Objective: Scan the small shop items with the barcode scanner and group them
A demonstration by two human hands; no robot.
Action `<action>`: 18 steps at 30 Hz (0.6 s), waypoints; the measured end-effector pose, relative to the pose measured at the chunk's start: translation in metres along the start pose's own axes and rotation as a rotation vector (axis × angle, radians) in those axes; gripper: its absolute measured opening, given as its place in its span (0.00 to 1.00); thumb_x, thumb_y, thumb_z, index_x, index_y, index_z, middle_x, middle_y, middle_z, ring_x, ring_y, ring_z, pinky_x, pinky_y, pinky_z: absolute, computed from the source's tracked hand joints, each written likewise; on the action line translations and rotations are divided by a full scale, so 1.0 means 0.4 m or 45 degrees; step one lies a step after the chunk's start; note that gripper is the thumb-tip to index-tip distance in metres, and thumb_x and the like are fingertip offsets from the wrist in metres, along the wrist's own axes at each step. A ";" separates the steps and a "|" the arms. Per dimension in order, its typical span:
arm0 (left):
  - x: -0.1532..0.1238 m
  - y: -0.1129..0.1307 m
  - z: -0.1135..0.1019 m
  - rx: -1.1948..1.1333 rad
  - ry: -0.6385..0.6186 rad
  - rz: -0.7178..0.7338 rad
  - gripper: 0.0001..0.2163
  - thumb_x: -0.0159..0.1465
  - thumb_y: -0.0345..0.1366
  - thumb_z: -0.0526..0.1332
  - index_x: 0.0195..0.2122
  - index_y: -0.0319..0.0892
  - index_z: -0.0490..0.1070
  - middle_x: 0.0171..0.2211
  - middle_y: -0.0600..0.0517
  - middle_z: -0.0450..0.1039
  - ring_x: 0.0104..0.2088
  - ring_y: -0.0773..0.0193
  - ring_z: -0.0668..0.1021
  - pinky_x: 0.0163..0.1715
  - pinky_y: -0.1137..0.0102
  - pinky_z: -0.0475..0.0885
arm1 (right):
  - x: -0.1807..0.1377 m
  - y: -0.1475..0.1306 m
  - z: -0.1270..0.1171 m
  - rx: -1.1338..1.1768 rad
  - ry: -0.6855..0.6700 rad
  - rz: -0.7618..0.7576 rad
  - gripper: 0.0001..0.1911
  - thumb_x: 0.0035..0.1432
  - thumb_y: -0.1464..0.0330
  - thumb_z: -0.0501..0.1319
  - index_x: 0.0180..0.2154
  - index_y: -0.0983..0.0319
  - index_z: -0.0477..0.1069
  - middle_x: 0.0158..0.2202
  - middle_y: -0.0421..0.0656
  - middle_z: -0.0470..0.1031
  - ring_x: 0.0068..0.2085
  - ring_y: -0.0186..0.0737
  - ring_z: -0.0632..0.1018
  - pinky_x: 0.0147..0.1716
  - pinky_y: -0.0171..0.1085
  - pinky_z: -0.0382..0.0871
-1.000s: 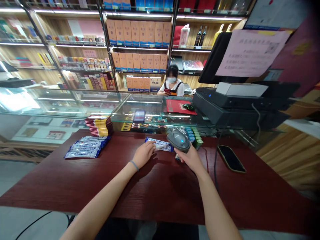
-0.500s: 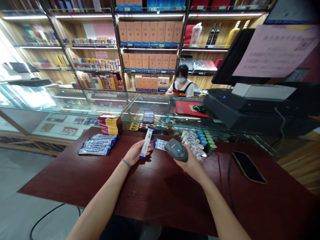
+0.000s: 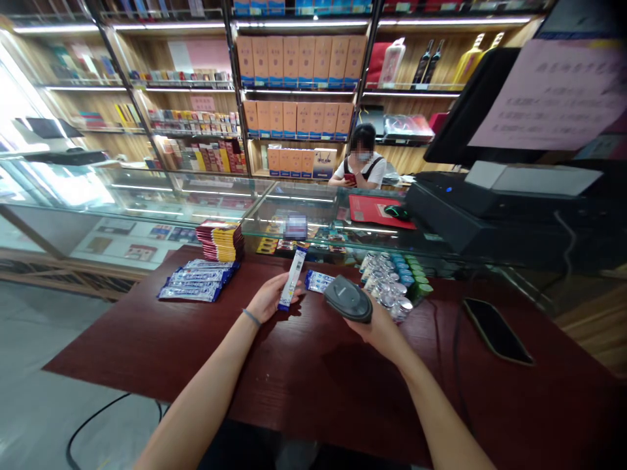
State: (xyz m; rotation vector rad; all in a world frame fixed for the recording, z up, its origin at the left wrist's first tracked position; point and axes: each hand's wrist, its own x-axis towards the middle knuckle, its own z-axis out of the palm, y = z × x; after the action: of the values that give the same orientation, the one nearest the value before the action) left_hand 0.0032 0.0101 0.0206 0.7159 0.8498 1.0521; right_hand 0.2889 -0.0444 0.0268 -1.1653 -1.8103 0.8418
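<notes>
My left hand (image 3: 268,298) grips a long blue and white snack packet (image 3: 292,277), held upright on its end above the dark red table (image 3: 147,346). My right hand (image 3: 379,326) is wrapped round a grey handheld barcode scanner (image 3: 348,299), whose head points left toward the packet. Another blue packet (image 3: 317,281) lies flat on the table between the two hands.
A pile of blue packets (image 3: 196,281) and a red and yellow stack (image 3: 219,239) lie at the left. Small round tins (image 3: 392,287) sit by the scanner, a phone (image 3: 497,331) at the right. A glass counter (image 3: 196,202), a register (image 3: 490,209) and a seated person (image 3: 361,163) are behind.
My left hand has picked a packet off the table and stood it upright. My right hand has tilted the scanner toward it.
</notes>
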 end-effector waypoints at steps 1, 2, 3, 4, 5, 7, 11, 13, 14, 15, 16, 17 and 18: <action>0.000 0.000 0.000 -0.003 0.001 -0.001 0.15 0.66 0.41 0.66 0.49 0.37 0.75 0.46 0.40 0.78 0.36 0.59 0.83 0.33 0.68 0.82 | 0.000 -0.002 0.000 0.015 0.001 0.005 0.30 0.53 0.68 0.67 0.58 0.58 0.65 0.50 0.46 0.80 0.49 0.49 0.80 0.49 0.44 0.73; -0.001 0.000 0.000 -0.007 0.001 0.001 0.15 0.66 0.41 0.66 0.49 0.37 0.75 0.46 0.40 0.78 0.37 0.59 0.83 0.33 0.68 0.82 | 0.000 -0.004 0.000 0.027 -0.002 0.008 0.29 0.54 0.68 0.67 0.57 0.57 0.65 0.49 0.46 0.80 0.48 0.48 0.80 0.48 0.43 0.73; -0.001 -0.001 -0.001 -0.014 0.002 0.003 0.15 0.66 0.41 0.66 0.48 0.37 0.75 0.46 0.39 0.78 0.37 0.59 0.83 0.34 0.67 0.82 | 0.000 -0.007 0.001 0.035 -0.006 0.011 0.29 0.54 0.68 0.67 0.57 0.57 0.64 0.48 0.45 0.80 0.47 0.47 0.80 0.48 0.43 0.74; -0.001 -0.003 -0.003 -0.022 0.003 0.008 0.14 0.66 0.41 0.66 0.48 0.38 0.75 0.47 0.39 0.78 0.38 0.59 0.83 0.35 0.66 0.82 | -0.001 -0.010 0.001 0.041 -0.007 0.018 0.29 0.54 0.68 0.67 0.57 0.57 0.64 0.47 0.45 0.80 0.46 0.47 0.80 0.47 0.42 0.74; -0.001 -0.005 -0.004 -0.033 0.003 0.015 0.14 0.66 0.41 0.66 0.48 0.38 0.75 0.48 0.39 0.78 0.38 0.58 0.83 0.35 0.66 0.83 | -0.001 -0.013 0.001 0.043 -0.009 0.032 0.28 0.54 0.68 0.67 0.56 0.57 0.64 0.46 0.44 0.80 0.45 0.47 0.81 0.46 0.42 0.74; -0.002 -0.010 -0.005 -0.051 -0.006 0.030 0.14 0.65 0.40 0.66 0.49 0.38 0.75 0.49 0.39 0.77 0.39 0.58 0.83 0.36 0.65 0.83 | 0.000 -0.023 0.001 0.044 -0.004 0.057 0.27 0.54 0.68 0.67 0.55 0.57 0.65 0.44 0.44 0.80 0.43 0.46 0.81 0.44 0.42 0.75; -0.003 0.000 0.004 -0.065 -0.023 0.061 0.13 0.65 0.38 0.67 0.48 0.37 0.75 0.51 0.39 0.76 0.41 0.57 0.83 0.35 0.63 0.83 | 0.002 -0.043 -0.001 0.039 0.022 0.054 0.24 0.55 0.67 0.67 0.53 0.57 0.68 0.44 0.43 0.81 0.43 0.47 0.82 0.44 0.41 0.76; -0.006 0.022 0.011 -0.081 0.017 0.115 0.13 0.64 0.36 0.67 0.49 0.38 0.74 0.50 0.40 0.76 0.41 0.57 0.83 0.36 0.63 0.83 | 0.004 -0.043 -0.001 0.033 0.034 0.054 0.23 0.55 0.66 0.67 0.53 0.57 0.68 0.44 0.43 0.82 0.43 0.47 0.82 0.44 0.42 0.76; -0.008 0.037 0.013 -0.090 0.048 0.154 0.14 0.64 0.36 0.68 0.50 0.39 0.73 0.49 0.41 0.77 0.41 0.58 0.83 0.37 0.62 0.83 | 0.005 -0.039 0.000 0.022 0.042 0.052 0.24 0.55 0.65 0.66 0.53 0.57 0.68 0.44 0.44 0.82 0.44 0.47 0.82 0.44 0.42 0.76; -0.012 0.055 0.013 -0.095 0.081 0.200 0.16 0.63 0.36 0.69 0.51 0.40 0.72 0.49 0.42 0.77 0.41 0.58 0.83 0.38 0.61 0.83 | 0.006 -0.032 0.001 0.007 0.056 0.035 0.25 0.55 0.65 0.66 0.54 0.58 0.67 0.46 0.45 0.81 0.45 0.48 0.82 0.46 0.43 0.75; -0.018 0.074 0.009 -0.092 0.111 0.250 0.18 0.62 0.36 0.69 0.52 0.42 0.71 0.49 0.44 0.77 0.42 0.57 0.83 0.39 0.60 0.82 | 0.007 -0.023 0.003 -0.016 0.061 0.021 0.26 0.55 0.65 0.66 0.55 0.58 0.67 0.48 0.46 0.81 0.46 0.48 0.82 0.47 0.44 0.75; -0.026 0.094 0.003 -0.076 0.136 0.306 0.20 0.61 0.36 0.70 0.53 0.43 0.70 0.48 0.44 0.77 0.42 0.57 0.83 0.41 0.60 0.82 | 0.009 -0.013 0.004 -0.037 0.074 0.013 0.26 0.56 0.64 0.66 0.55 0.58 0.67 0.48 0.47 0.80 0.46 0.48 0.81 0.47 0.44 0.74; -0.035 0.114 -0.009 -0.047 0.156 0.370 0.21 0.60 0.37 0.71 0.54 0.43 0.70 0.48 0.45 0.77 0.43 0.56 0.83 0.44 0.59 0.81 | 0.010 -0.003 0.007 -0.044 0.087 0.008 0.26 0.56 0.63 0.66 0.55 0.59 0.67 0.48 0.47 0.80 0.46 0.48 0.82 0.47 0.44 0.75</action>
State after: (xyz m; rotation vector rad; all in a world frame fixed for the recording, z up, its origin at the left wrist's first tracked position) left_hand -0.0234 0.0126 0.0603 0.7649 0.8447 1.3795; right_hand 0.2851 -0.0414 0.0276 -1.2078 -1.7725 0.7682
